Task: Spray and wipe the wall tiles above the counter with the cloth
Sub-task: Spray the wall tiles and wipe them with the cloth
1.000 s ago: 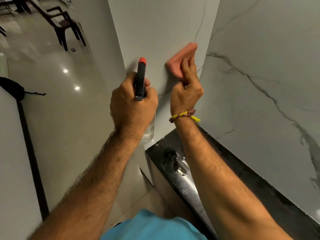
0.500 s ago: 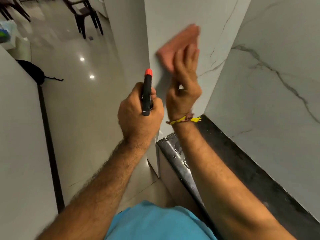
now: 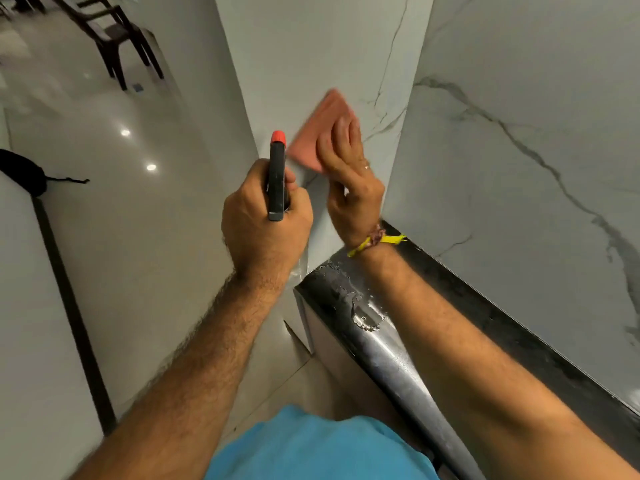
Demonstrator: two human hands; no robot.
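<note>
Spray bottle (image 3: 277,178): held upright in the left hand (image 3: 265,226), black head with an orange nozzle tip pointing up and away toward the wall tiles (image 3: 311,57). A clear body is glimpsed below the fist, against the worktop corner; its fill level cannot be read. Left grip is clenched round the bottle neck, fingers wrapped at the front, knuckles toward the camera, forearm rising from lower left.

Cloth (image 3: 323,129): pink, folded flat, pressed onto the pale marble-look tile face just left of the inside corner where two tiled walls meet. Its edges are blurred. It lies above the worktop (image 3: 485,323) and just beyond the bottle nozzle.

Right hand (image 3: 353,188): fingers are extended and laid flat across the lower right part of the cloth, palm toward the wall, thumb tucked below. The grip is released; the cloth is pressed, not pinched. A ring is seen on one finger, and a yellow thread band (image 3: 377,239) is worn at the wrist. The forearm crosses over the worktop from lower right.

Worktop: dark, glossy, narrow, run along the foot of the right wall. Water droplets and a small puddle (image 3: 367,317) are noted on its near rounded edge.

Background: a dark chair (image 3: 114,36) is seen on the glossy floor at upper left.
</note>
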